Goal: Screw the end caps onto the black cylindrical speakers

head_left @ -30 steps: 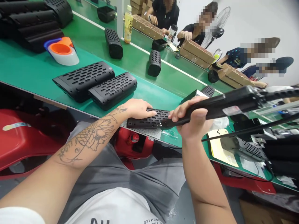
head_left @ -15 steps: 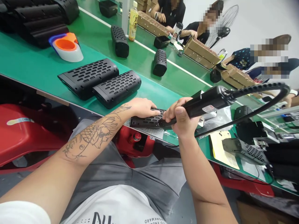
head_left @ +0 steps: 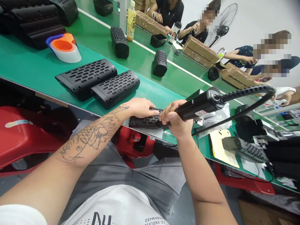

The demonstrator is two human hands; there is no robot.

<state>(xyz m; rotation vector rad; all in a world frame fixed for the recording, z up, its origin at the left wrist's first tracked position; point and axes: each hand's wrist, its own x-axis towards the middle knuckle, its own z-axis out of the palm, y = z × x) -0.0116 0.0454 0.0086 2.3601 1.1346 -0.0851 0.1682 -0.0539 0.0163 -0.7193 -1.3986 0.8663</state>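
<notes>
My left hand [head_left: 140,107] lies on a black perforated speaker shell [head_left: 145,121] at the near edge of the green bench [head_left: 30,67], fingers curled over its top and pressing it down. My right hand [head_left: 176,121] is wrapped round the handle of a black electric screwdriver [head_left: 199,104], whose tip meets the shell's right end. A ribbed black cable [head_left: 248,91] arcs away from the tool's rear to the right.
Two more black shells [head_left: 98,82] lie side by side left of my hands; others stand farther back. An orange and white tape dispenser [head_left: 63,48], a yellow bottle [head_left: 130,20], cardboard boxes [head_left: 201,51] and several seated people line the far side. Red stools [head_left: 25,134] sit underneath.
My right hand has swung the screwdriver's rear end down and leftward, bringing the tool closer to the shell. My left hand has stayed on the shell.
</notes>
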